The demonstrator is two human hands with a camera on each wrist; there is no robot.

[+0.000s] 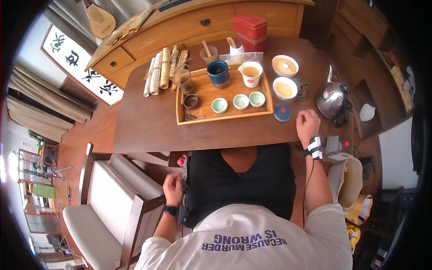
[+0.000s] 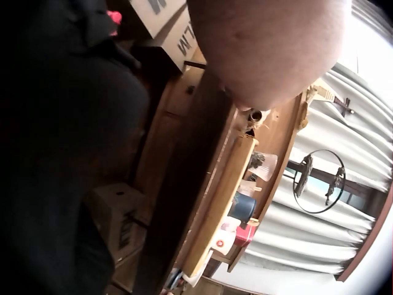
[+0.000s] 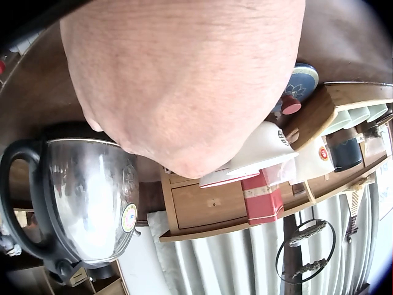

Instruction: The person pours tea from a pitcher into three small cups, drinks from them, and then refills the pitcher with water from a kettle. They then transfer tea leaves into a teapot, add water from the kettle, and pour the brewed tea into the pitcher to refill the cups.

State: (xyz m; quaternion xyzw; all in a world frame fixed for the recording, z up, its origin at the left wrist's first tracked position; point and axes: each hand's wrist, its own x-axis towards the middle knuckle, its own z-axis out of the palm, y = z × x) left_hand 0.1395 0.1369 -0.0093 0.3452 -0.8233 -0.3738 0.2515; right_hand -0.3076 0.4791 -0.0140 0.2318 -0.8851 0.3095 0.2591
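My right hand (image 1: 308, 127) rests at the table's right front edge with loosely curled fingers and holds nothing. It lies between a round blue lid (image 1: 282, 112) on its left and a steel kettle (image 1: 332, 98) with a black handle. Its fingertips are hidden behind the hand in the right wrist view. Low beside the left thigh, my left hand (image 1: 173, 189) hangs loosely curled, away from the table. Ahead is a wooden tray (image 1: 225, 119) bearing pale green teacups (image 1: 219, 105), a dark blue cup (image 1: 218, 75) and a white pitcher (image 1: 250, 74) of tea.
Two white bowls (image 1: 285, 88) of amber liquid stand right of the tray. A glass pitcher (image 1: 183, 81) and a small brown cup (image 1: 191, 101) occupy its left side. Behind are rolled bamboo scrolls (image 1: 164, 67) and a red tin (image 1: 250, 33). A chair (image 1: 112, 193) stands left.
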